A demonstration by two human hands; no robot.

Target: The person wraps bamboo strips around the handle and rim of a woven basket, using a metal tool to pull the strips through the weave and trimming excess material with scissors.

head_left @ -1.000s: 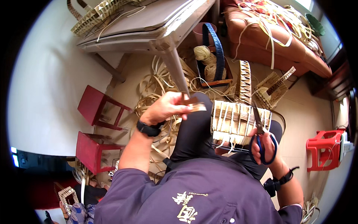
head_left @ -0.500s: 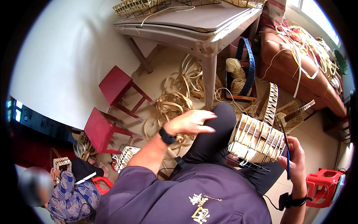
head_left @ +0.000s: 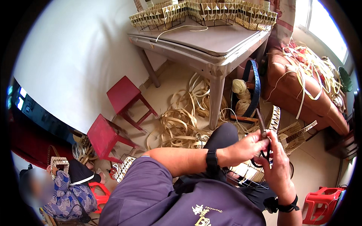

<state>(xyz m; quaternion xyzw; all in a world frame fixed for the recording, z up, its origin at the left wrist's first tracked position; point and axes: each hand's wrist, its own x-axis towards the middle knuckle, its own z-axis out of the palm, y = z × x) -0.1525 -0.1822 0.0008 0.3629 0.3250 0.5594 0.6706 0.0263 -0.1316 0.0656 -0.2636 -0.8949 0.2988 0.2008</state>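
Note:
A pair of scissors [head_left: 264, 132] with black handles points up and away in front of me. My left hand [head_left: 243, 151] has its fingers closed around the scissors near the pivot. From the other side my right hand [head_left: 278, 165] grips them by the handles. Below the hands a wire-framed basket [head_left: 247, 172] woven with pale strips rests on my lap. My hands and forearm cover much of it. Its patterned arched handle [head_left: 275, 116] rises beyond my right fingers.
Loose pale strips [head_left: 177, 120] lie on the floor by the table [head_left: 211, 41], which carries several woven baskets [head_left: 213, 12]. Red stools [head_left: 123, 93] stand left; a red plastic stool [head_left: 318, 203] is at right. Another person [head_left: 69, 192] sits at lower left holding a small basket. More strips cover the sofa [head_left: 290, 81].
My left hand has moved right from above my knee to the scissors. The scissors have come from the basket's right side to above it, held in both hands. The view has tilted up.

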